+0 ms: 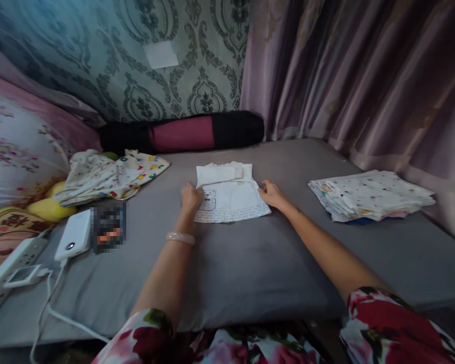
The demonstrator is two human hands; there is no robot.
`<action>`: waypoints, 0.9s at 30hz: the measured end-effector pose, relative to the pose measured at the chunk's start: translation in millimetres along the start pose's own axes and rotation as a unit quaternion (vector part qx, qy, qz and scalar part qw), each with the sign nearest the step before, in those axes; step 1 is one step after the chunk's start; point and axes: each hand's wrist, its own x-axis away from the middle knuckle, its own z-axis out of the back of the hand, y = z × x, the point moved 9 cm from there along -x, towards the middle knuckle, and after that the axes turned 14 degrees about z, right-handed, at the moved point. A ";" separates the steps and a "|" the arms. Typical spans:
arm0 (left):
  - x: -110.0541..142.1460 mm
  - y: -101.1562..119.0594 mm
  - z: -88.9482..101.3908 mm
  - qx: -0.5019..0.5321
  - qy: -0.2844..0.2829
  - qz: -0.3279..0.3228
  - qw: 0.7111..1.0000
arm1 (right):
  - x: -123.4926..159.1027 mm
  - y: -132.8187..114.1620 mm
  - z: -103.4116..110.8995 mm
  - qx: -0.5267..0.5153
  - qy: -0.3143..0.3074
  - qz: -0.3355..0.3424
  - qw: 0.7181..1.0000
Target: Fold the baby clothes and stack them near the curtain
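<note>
A small white shirt [235, 199] lies flat on the grey bed sheet in front of me, with one sleeve folded across its upper part. A bear drawing and lines of print show on its lower half. My left hand [191, 198] is closed at the shirt's left edge, its fingers gripping the cloth. On the opposite side, my right hand [272, 195] pinches the right edge between thumb and fingers. Part of the fingertips is hidden on both hands.
To the right sits a stack of folded clothes [371, 194]. Loose patterned clothes [109, 174] are heaped at left. A power bank [74, 235], cables and a power strip [13, 270] lie at the near left. Along the wall runs a black and maroon long bag [182, 134].
</note>
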 end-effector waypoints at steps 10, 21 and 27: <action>22.7 -40.8 12.9 0.069 -0.197 0.054 0.977 | 42.1 -17.0 -3.3 -0.156 -0.063 0.028 0.985; 78.5 -37.7 36.4 0.174 -0.408 -0.107 0.890 | 69.7 -29.4 -3.6 -0.234 -0.182 0.174 0.939; 58.7 -34.3 37.7 0.123 -0.245 -0.162 0.948 | 46.5 -20.2 6.0 -0.126 -0.015 0.185 0.975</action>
